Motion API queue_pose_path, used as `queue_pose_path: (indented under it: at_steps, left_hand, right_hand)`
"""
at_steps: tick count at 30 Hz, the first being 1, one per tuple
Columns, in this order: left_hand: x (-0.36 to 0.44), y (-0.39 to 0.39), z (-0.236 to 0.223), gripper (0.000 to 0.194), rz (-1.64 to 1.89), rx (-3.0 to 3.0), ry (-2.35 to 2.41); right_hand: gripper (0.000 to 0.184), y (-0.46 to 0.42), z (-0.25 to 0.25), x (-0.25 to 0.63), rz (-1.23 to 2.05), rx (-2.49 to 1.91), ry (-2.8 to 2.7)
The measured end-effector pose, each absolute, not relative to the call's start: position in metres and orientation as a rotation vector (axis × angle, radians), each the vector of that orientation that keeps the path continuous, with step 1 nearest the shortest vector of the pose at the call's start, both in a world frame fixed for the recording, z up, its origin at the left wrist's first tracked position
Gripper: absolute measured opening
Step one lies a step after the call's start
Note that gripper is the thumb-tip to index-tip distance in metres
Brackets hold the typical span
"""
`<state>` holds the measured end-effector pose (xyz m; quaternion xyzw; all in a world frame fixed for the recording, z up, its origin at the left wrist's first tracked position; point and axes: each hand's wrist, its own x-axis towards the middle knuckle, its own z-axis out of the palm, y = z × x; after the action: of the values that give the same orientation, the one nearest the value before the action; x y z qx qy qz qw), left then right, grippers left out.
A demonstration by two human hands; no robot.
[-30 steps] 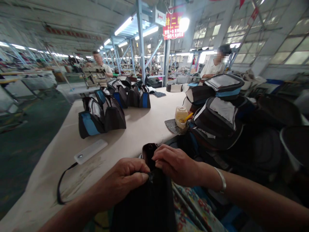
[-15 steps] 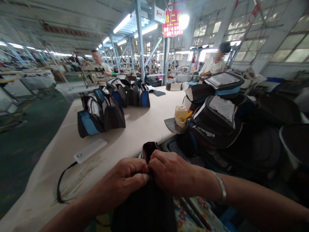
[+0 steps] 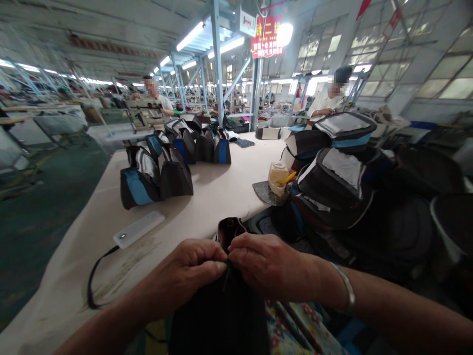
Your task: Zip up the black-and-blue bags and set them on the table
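In the head view, a black fabric bag lies across my lap and reaches up to the table's front edge. Its open dark upper end shows just beyond my fingers. My left hand pinches the bag's edge between thumb and forefinger. Close against it, my right hand pinches the same edge, its fingertips almost touching the left ones. Whether anything small sits between the fingertips is hidden. A metal bracelet circles my right wrist.
On the pale table stand dark bags with blue panels and a white device with a black strap. A glue-like pot with a yellow handle sits by a heap of bags at right. Two people work farther back.
My right hand has come down and left along the bag's edge, closing up to my left hand. The left hand stays nearly in place, still pinching. The view shifts slightly.
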<state>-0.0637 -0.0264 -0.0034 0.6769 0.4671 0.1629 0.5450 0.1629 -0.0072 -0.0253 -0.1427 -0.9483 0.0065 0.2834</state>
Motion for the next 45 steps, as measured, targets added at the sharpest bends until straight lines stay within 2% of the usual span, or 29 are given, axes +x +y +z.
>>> queue_pose_path:
  at_steps: [7, 9, 15, 19, 24, 31, 39, 45]
  left_hand:
    - [-0.061, -0.027, -0.001, 0.028, 0.418, 1.707, 1.133]
    - [-0.062, -0.025, 0.001, 0.027, 0.400, 1.710, 1.096]
    - [-0.062, -0.020, 0.003, 0.027, 0.355, 1.602, 1.010]
    - [-0.061, -0.019, -0.001, 0.025, 0.355, 1.569, 1.081]
    - [-0.062, -0.016, -0.006, 0.025, 0.360, 1.552, 1.099]
    - [-0.061, -0.015, -0.010, 0.025, 0.402, 1.612, 1.116]
    - [-0.060, -0.017, -0.009, 0.026, 0.402, 1.602, 1.094]
    - [-0.058, -0.020, -0.009, 0.037, 0.359, 1.611, 1.152]
  right_hand:
    - [0.012, 0.000, -0.027, 0.154, 0.085, -0.486, -2.591]
    - [0.010, 0.012, -0.020, 0.154, 0.315, -0.461, -2.587]
    - [0.006, 0.045, -0.012, 0.157, 1.460, -0.434, -2.406]
    - [0.013, 0.048, -0.026, 0.152, 1.777, -0.412, -2.139]
    - [0.016, 0.041, -0.033, 0.153, 1.890, -0.457, -1.947]
    - [0.033, 0.024, -0.035, 0.156, 1.771, -0.533, -1.946]
    - [0.024, 0.019, -0.040, 0.153, 1.829, -0.607, -1.879]
    - [0.023, 0.019, -0.043, 0.152, 1.868, -0.593, -1.844]
